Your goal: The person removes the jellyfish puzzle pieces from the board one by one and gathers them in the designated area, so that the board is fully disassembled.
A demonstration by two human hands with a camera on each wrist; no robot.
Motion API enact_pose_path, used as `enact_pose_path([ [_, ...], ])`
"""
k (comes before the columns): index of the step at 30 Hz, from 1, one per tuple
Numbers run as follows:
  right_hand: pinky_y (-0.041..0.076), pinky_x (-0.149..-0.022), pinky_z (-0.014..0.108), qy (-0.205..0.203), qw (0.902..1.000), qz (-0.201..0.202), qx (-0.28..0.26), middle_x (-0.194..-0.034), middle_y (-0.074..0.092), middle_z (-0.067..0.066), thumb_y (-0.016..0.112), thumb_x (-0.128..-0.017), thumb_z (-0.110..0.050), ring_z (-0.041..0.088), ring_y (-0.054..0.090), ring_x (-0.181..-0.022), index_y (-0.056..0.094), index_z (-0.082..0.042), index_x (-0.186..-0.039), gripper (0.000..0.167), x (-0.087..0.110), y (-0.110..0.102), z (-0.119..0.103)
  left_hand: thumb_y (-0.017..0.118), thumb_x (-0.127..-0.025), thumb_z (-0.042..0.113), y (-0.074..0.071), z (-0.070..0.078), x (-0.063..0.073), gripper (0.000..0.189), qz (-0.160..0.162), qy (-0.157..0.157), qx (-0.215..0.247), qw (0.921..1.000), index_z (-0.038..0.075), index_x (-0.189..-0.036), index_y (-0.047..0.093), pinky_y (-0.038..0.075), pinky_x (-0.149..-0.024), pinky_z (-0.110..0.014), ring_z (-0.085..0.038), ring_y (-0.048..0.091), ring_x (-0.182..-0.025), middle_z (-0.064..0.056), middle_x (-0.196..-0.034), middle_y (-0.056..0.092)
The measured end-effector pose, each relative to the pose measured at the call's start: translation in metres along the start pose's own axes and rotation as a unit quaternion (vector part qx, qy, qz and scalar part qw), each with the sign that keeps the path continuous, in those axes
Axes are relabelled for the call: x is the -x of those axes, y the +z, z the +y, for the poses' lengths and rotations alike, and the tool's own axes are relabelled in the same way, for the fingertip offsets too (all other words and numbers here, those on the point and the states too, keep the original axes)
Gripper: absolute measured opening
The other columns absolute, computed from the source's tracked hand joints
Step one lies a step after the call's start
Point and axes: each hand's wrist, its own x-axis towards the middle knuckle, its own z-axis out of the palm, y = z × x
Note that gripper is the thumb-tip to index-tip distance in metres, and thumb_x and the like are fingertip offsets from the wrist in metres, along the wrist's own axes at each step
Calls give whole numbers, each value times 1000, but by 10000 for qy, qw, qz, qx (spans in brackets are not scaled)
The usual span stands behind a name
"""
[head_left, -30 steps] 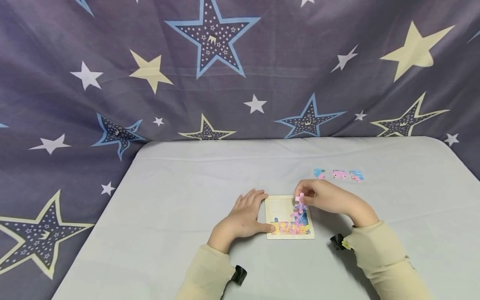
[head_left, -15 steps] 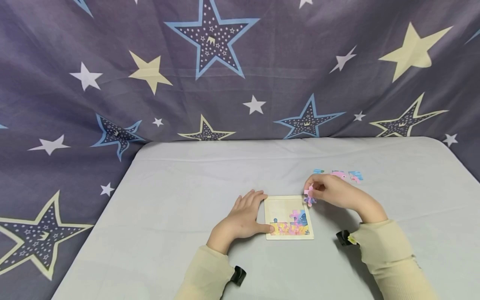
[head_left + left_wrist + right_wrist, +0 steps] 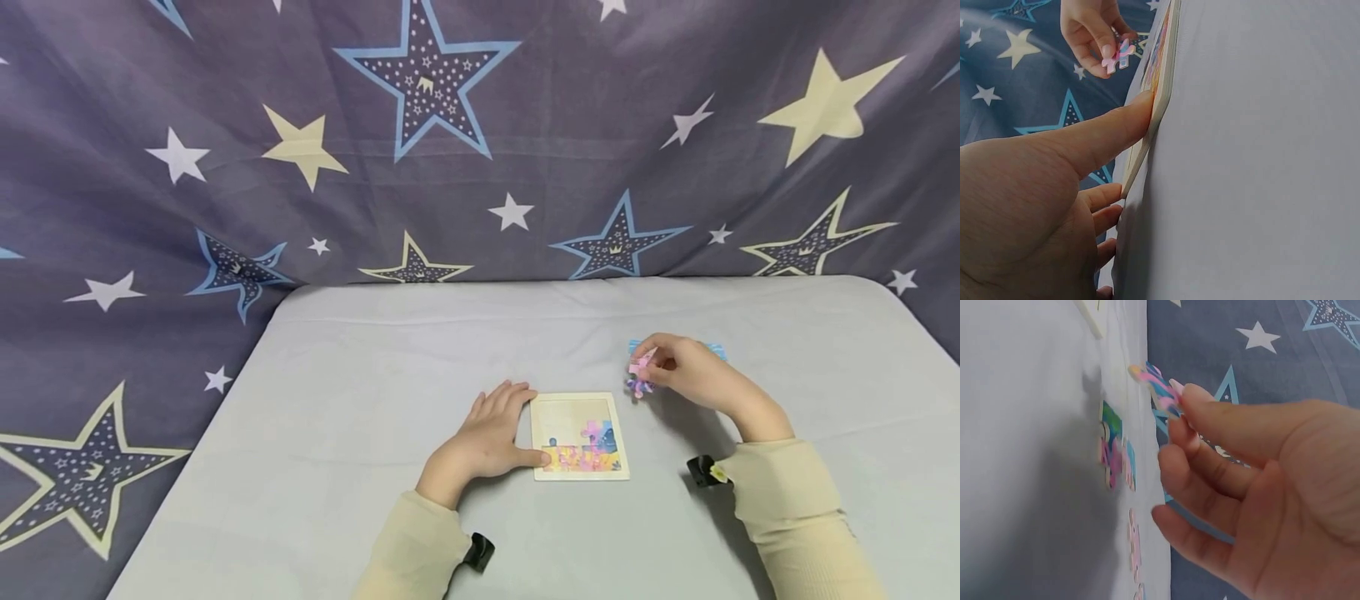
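Observation:
My right hand (image 3: pixel 697 375) pinches a pink, purple and blue jigsaw piece (image 3: pixel 642 375) between thumb and fingertips, above the cloth. In the right wrist view the jigsaw piece (image 3: pixel 1159 387) is tilted and apart from the pieces below. A square, pale puzzle tray (image 3: pixel 581 476) lies flat, with joined yellow, pink and blue pieces along its bottom and up its right side. Beside it my left hand (image 3: pixel 480 440) is spread, the thumb on the tray's left rim and a fingertip at its upper left corner. The left wrist view shows that thumb (image 3: pixel 1116 128) pressing the edge.
Several loose jigsaw pieces (image 3: pixel 1110 447) lie on the cloth beneath and behind my right hand, which mostly hides them in the head view. A grey cloth (image 3: pixel 337 375) covers the table. A star-patterned curtain (image 3: pixel 450 200) hangs along its back edge.
My right hand has carried the pinched jigsaw piece from over the tray's upper right, rightward and away, to near the loose pieces. The left hand and tray stay in place.

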Motion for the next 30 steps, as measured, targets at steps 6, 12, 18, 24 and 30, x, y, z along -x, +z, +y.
enact_pose_path([
  [6, 49, -69, 36, 221, 9994, 262, 54, -82, 65, 5, 69, -92, -8, 19, 59, -76, 62, 0, -103, 16, 0, -3, 5, 75, -86, 40, 1, 0, 1, 85, -2, -17, -19, 10000, 6, -151, 32, 4, -121, -51, -29, 11, -150, -11, -160, 25],
  [12, 50, -73, 40, 293, 9983, 452, 223, -86, 68, 9, 69, -92, -8, 23, 62, -79, 65, -1, -105, 15, 3, -7, 11, 75, -86, 41, 2, -1, -1, 85, -29, -52, -58, 10000, 8, -152, 31, 4, -122, -50, -28, 11, -151, -9, -160, 25],
  [18, 51, -73, 45, 390, 9968, 608, 340, -88, 69, 14, 69, -91, -5, 27, 63, -80, 67, 1, -104, 14, 5, -12, 19, 75, -85, 42, 2, -2, 0, 86, -19, -61, -91, 9999, 9, -152, 32, 5, -122, -50, -27, 12, -151, -9, -160, 25],
  [24, 51, -76, 51, 478, 9960, 631, 411, -93, 69, 18, 66, -92, -4, 33, 64, -86, 69, 1, -105, 14, 7, -17, 24, 75, -86, 42, 2, -2, -1, 86, -7, -54, -108, 9999, 9, -152, 31, 5, -122, -49, -27, 11, -151, -8, -161, 24],
  [30, 52, -75, 50, 700, 9954, 498, 412, -94, 69, 19, 65, -94, -5, 34, 63, -86, 69, 3, -108, 17, 9, -20, 30, 75, -86, 41, 1, -1, 0, 86, -16, -64, -96, 9999, 9, -152, 31, 4, -122, -49, -27, 11, -151, -9, -161, 24],
])
